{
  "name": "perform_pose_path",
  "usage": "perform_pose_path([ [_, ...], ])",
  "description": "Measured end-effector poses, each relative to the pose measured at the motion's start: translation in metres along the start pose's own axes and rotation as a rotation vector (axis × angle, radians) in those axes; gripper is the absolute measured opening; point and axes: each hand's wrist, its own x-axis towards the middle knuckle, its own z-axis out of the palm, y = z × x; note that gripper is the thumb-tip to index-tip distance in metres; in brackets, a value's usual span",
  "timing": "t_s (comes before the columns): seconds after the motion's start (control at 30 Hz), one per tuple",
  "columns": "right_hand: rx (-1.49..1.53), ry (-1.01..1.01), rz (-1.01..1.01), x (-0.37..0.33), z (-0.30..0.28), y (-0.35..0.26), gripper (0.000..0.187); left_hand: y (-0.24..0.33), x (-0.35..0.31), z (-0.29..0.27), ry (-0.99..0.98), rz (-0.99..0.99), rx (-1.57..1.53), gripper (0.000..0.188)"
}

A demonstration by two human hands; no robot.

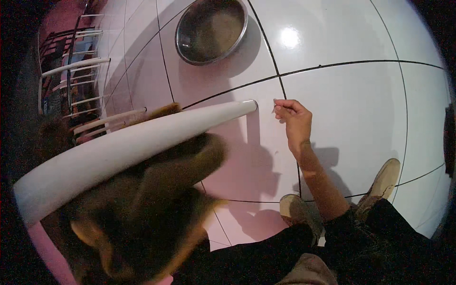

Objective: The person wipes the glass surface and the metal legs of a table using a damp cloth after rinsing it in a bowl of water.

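Close to the camera on the left, a long white tube (pixel 137 135) slants up to the right and ends in a shiny rounded tip. My left hand (pixel 175 175), dark and blurred in shadow, appears closed around it, with a fingertip showing beyond its upper edge. At centre right, over the tiled floor, my right hand (pixel 295 118) pinches a small thin whitish piece (pixel 274 106) between thumb and fingers. Its kind is too small to make out. The piece is just right of the tube's tip, apart from it in the picture.
A round metal bowl (pixel 212 33) stands on the white tiled floor (pixel 342 109) at the top centre. Pale bars on a dark frame (pixel 78 71) are at the far left. Below my right forearm are my tan shoes (pixel 384 178) and dark trousers (pixel 256 251).
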Motion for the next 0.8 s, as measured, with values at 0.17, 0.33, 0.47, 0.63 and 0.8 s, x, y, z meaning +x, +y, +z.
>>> perform_pose_path([
  [0.17, 0.042, -0.006, 0.044, -0.003, 0.009, -0.014, 0.018, -0.009, -0.001, -0.023, -0.040, 0.032, 0.080, 0.065],
  [0.33, 0.072, 0.021, -0.036, 0.003, -0.016, -0.012, 0.018, -0.030, -0.032, 0.016, 0.035, -0.096, 0.243, 0.060],
  [0.47, 0.020, 0.040, 0.008, 0.004, -0.009, -0.031, 0.018, -0.065, -0.058, 0.007, 0.136, -0.029, 0.338, 0.065],
  [0.63, 0.029, 0.044, -0.026, 0.011, -0.013, -0.044, 0.017, -0.113, -0.080, -0.017, 0.124, -0.092, 0.460, 0.071],
  [0.8, 0.004, 0.110, -0.026, 0.020, -0.036, -0.044, 0.018, -0.158, -0.099, -0.037, -0.193, -0.294, 0.705, 0.057],
])
